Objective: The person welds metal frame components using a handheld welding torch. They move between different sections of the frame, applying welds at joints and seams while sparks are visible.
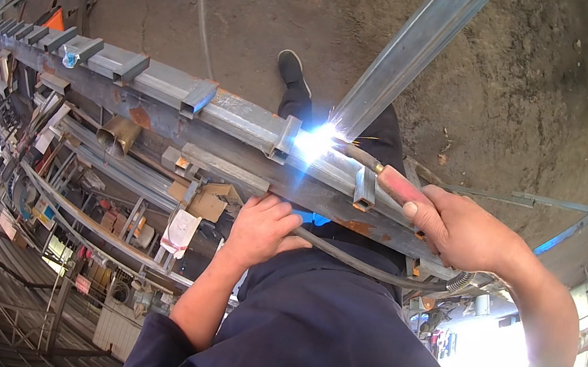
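Brown floor (pixel 510 103); right hand (pixel 466 232) (elbow bent) grips torch (pixel 398 185).

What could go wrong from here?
The bright arc could spit hot metal onto the bare right hand holding the torch.
Neither hand holds the square tube running from the arc to the picture's top edge; it might shift.
The dark cable by the left hand might snag and tug the torch.
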Available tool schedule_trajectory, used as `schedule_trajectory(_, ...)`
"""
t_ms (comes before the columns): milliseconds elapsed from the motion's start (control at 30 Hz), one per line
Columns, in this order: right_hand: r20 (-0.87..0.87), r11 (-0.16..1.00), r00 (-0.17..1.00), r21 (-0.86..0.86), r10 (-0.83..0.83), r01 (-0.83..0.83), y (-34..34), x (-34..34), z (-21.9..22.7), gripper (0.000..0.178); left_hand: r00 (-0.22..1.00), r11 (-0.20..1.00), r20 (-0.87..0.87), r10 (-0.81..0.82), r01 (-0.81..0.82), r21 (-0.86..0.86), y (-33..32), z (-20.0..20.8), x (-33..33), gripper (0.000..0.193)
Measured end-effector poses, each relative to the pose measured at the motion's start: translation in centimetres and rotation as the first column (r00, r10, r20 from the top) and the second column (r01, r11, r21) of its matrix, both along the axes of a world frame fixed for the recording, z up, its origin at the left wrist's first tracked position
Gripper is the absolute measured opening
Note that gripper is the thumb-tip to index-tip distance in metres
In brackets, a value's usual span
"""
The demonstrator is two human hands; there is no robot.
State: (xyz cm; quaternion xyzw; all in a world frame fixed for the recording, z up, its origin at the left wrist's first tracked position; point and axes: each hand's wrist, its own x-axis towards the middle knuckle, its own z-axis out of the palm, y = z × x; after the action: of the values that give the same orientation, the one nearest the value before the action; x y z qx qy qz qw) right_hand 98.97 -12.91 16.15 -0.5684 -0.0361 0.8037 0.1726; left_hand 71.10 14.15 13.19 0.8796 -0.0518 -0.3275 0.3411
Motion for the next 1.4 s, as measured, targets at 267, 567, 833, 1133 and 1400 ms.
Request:
schedule_trajectory(267, 0.143, 0.996, 0.99, 0.086, -0.004, -0.008, -0.8, -1.3, 0.0, 0.059, 1.0, 1.0, -0.016, -0.006, 0.006, 0.011, -0.1, 0.1, -0.1, 0.041)
schedule_trajectory(567, 0.033, 0.999, 0.999, 0.01, 0.034, -0.034, -0.4, -0.9, 0.1, 0.072, 1.0, 1.0, -0.012, -0.01, 0.01, 0.009, -0.1, -0.1, -0.3, 0.04)
schedule_trajectory(833, 0.003, 0.996, 0.997, -0.048, -0.078, 0.078, -1.1, -0.7, 0.7, 0.069, 1.0, 1.0, -0.03, -0.002, 0.001, -0.007, 0.0, -0.1, -0.2, 0.04)
schedule_trajectory(1133, 0.03, 0.991, 0.991, 0.04, -0.13, 0.129, -1.7, -1.5, -0.2, 0.062, 1.0, 1.0, -0.022, -0.001, 0.001, -0.007, 0.0, 0.0, -0.2, 0.039)
schedule_trajectory(1400, 0.129, 0.991, 0.989, 0.117, -0.074, 0.059, -1.4, -2.2, -0.5, 0.059, 1.0, 1.0, -0.022, -0.017, 0.017, 0.009, 0.0, -0.1, -0.2, 0.04)
